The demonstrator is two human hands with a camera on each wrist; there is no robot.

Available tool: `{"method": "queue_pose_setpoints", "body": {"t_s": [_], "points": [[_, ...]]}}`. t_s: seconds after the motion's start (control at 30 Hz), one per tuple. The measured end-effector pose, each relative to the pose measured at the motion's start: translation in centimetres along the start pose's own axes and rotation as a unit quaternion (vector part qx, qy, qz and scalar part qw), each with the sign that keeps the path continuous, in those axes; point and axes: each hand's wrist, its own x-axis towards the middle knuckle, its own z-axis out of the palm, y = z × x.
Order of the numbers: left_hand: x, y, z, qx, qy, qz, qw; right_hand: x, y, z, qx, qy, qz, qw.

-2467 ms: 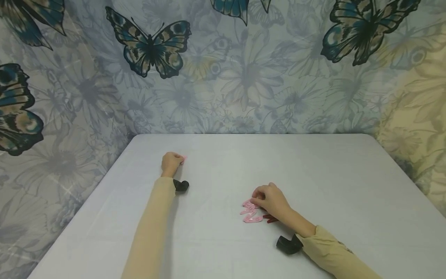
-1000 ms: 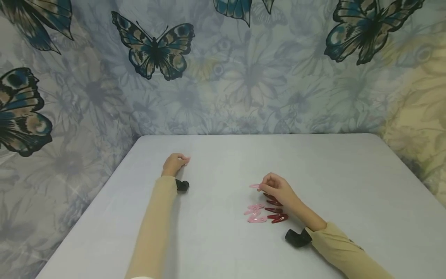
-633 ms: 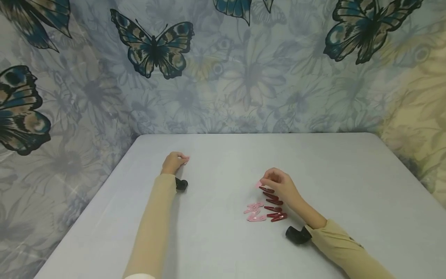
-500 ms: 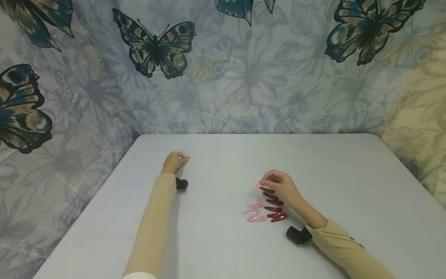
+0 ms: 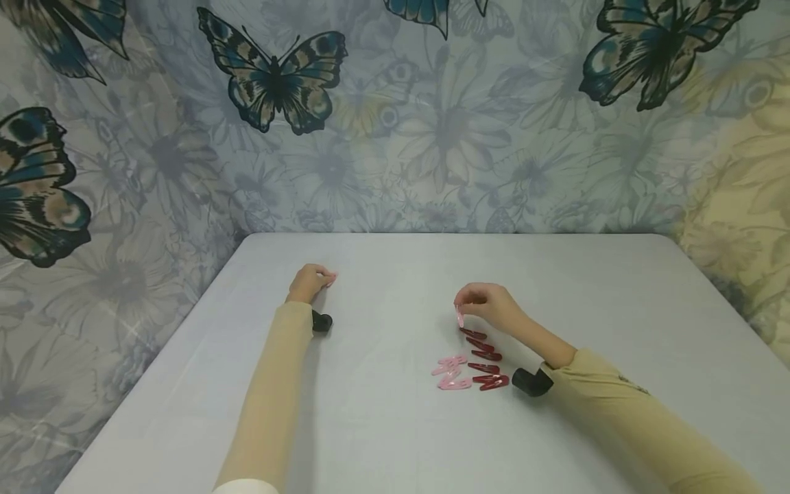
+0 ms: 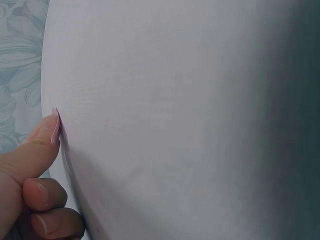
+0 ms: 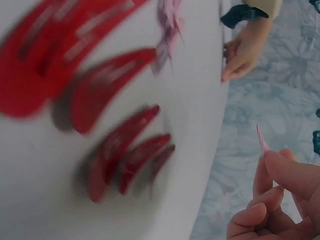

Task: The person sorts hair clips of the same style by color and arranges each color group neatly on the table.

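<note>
At the far left of the table, my left hand (image 5: 306, 283) pinches a pink snap hair clip (image 6: 56, 127) between thumb and finger. The clip's thin edge shows in the left wrist view, its other side hidden by the thumb. My right hand (image 5: 489, 304) holds another pink hair clip (image 5: 459, 317) by one end, pointing down, just beyond the top of a column of dark red hair clips (image 5: 484, 368). Several pink hair clips (image 5: 455, 385) lie in a loose cluster left of the red ones.
All this is on a white table (image 5: 382, 425) whose far edge meets a wall covering (image 5: 444, 151) printed with butterflies and flowers. A black wrist camera (image 5: 532, 382) sits by each sleeve, the right one close to the nearest red clips.
My right hand has taken a pink clip from the cluster and moved away from me, past the red clips. The clip has turned from lying level to pointing down. My left hand stays nearly still.
</note>
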Motion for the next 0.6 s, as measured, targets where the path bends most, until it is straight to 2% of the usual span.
{"method": "queue_pose_setpoints", "body": {"t_s": [0.17,0.33,0.43,0.6], "points": [[0.1,-0.2,0.0,0.000,0.000,0.005,1.0000,1.7,-0.8,-1.2,-0.003,-0.020,0.007,0.9998],[0.3,-0.5,0.2,-0.004,-0.003,-0.005,1.0000,3.2,-1.8,-1.9,-0.015,-0.001,0.042,0.9990],[0.4,-0.5,0.3,-0.005,0.000,-0.009,0.9999,4.3,-2.3,-1.5,-0.018,0.010,0.054,0.9983],[0.4,-0.7,0.3,-0.001,0.003,-0.009,1.0000,6.1,-3.0,0.5,-0.022,0.003,0.060,0.9980]]}}
